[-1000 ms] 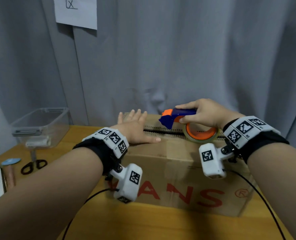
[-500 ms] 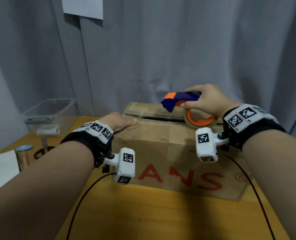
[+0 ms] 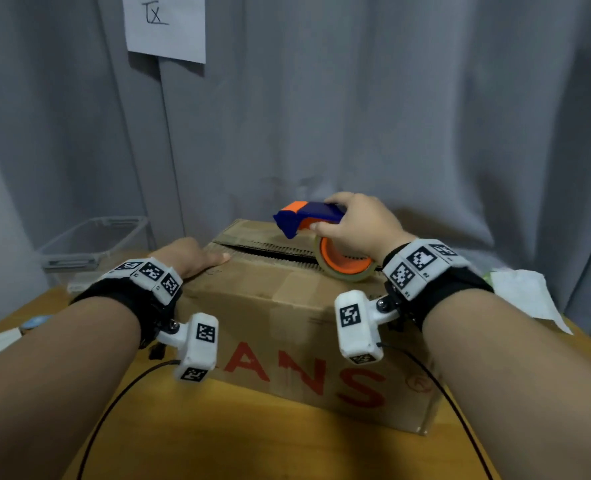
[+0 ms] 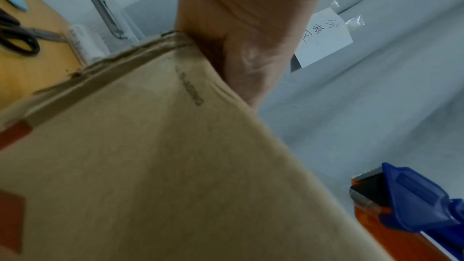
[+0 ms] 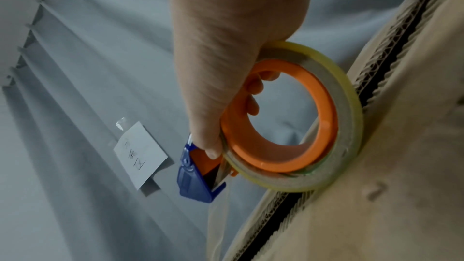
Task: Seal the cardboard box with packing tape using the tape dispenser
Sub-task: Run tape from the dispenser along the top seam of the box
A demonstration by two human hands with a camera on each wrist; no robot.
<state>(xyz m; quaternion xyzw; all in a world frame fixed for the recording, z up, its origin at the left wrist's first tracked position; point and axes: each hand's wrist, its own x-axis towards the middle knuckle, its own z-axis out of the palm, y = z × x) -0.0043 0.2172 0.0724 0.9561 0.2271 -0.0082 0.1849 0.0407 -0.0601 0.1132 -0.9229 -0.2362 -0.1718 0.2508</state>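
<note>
A brown cardboard box with red letters stands on the wooden table, its two top flaps meeting along an untaped seam. My right hand grips the blue and orange tape dispenser, thumb on its side and fingers through the orange core. Its clear tape roll rests on the seam near the box's right end. In the right wrist view a thin strip of tape hangs from the dispenser's nose. My left hand holds the box's top left corner, thumb on top, fingers folded over the end and hidden.
A clear plastic bin stands at the back left, with black scissors on the table in front of it. White paper lies right of the box. A grey curtain with a taped note hangs close behind. Wrist cables trail over the near table.
My left hand has slid from lying flat on the box top to its left corner. The right hand keeps the dispenser on the seam, its blue nose raised a little.
</note>
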